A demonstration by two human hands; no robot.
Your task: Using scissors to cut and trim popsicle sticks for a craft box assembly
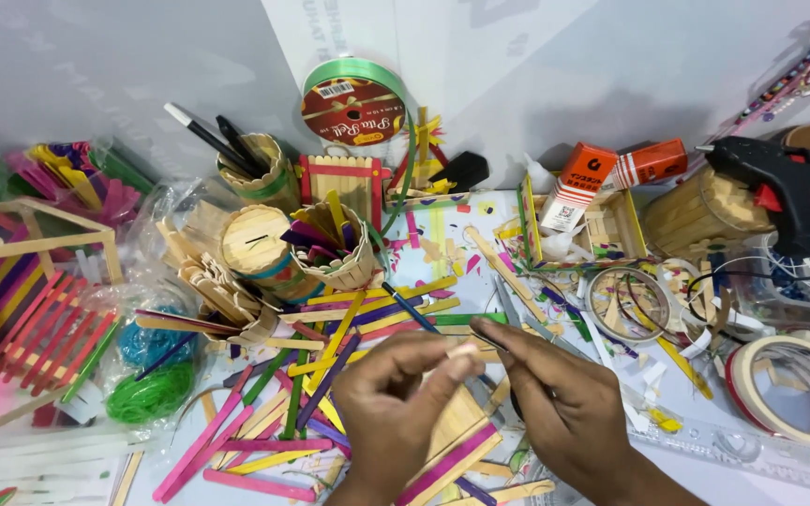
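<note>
Left hand low centre, fingers pinched on small flat panel of joined plain wooden craft sticks with pink and yellow edge strips. Right hand just beside, fingertips narrow, gripping thin dark stick-like piece at panel's top edge. Beyond: loose pile of coloured flat wooden sticks, woven stick cup, black glue gun far right, green ribbon spool at back.

One head-worn camera looks steeply down from close above the near edge of a cluttered craft table, facing away toward the far wall; only this single view exists, nothing shared.
</note>
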